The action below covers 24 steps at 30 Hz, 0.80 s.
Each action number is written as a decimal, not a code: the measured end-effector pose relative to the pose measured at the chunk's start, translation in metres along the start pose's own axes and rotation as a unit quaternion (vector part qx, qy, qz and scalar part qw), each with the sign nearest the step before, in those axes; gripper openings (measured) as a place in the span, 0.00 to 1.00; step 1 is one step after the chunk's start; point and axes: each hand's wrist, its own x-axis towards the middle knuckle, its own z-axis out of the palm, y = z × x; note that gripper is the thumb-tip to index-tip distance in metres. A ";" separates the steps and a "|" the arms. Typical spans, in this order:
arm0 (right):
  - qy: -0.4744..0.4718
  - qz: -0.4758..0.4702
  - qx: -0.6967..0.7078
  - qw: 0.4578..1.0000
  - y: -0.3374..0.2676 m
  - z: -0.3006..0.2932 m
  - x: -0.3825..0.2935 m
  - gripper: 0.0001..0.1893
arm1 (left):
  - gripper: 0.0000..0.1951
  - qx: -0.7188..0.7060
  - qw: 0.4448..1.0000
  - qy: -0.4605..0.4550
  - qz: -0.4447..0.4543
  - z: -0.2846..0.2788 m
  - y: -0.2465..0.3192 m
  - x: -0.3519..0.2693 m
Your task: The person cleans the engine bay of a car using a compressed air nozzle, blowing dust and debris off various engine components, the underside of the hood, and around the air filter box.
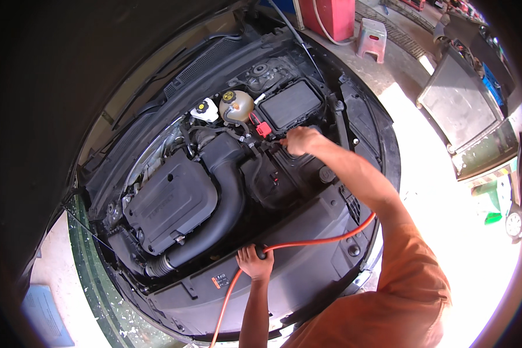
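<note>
My left hand (255,262) is at the rear edge of the black front cover (296,265) of a car's engine bay, closed around an orange hose (322,240). A black ball-shaped stopper (261,251) on the hose sits beside my thumb. Farther in, my right hand (302,141) is curled, its fingertips at a thin dark part just in front of the black rectangular box (291,104). Whatever lies inside that fist is hidden. Left of it is a red terminal cover (263,128). The ribbed engine cover (172,202) and the thick black air intake duct (230,195) lie to the left.
A coolant tank (239,106) and a white fluid reservoir (205,110) stand behind the engine. The raised hood (35,108) spans the left, with a strut (302,41) at the back. Outside are a plastic stool (372,39), a red cabinet (330,19) and a metal-topped cart (461,102).
</note>
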 end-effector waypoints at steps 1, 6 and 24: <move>0.009 0.038 -0.001 0.999 0.011 -0.009 -0.003 0.22 | 0.13 0.002 1.000 0.004 0.006 0.002 0.000 0.002; 0.074 0.061 0.113 0.989 0.036 -0.040 0.005 0.21 | 0.13 0.014 1.000 0.003 0.008 0.003 -0.003 0.001; 0.073 0.197 0.180 0.961 0.132 -0.039 0.038 0.17 | 0.13 -0.004 1.000 -0.002 -0.012 0.001 0.000 0.003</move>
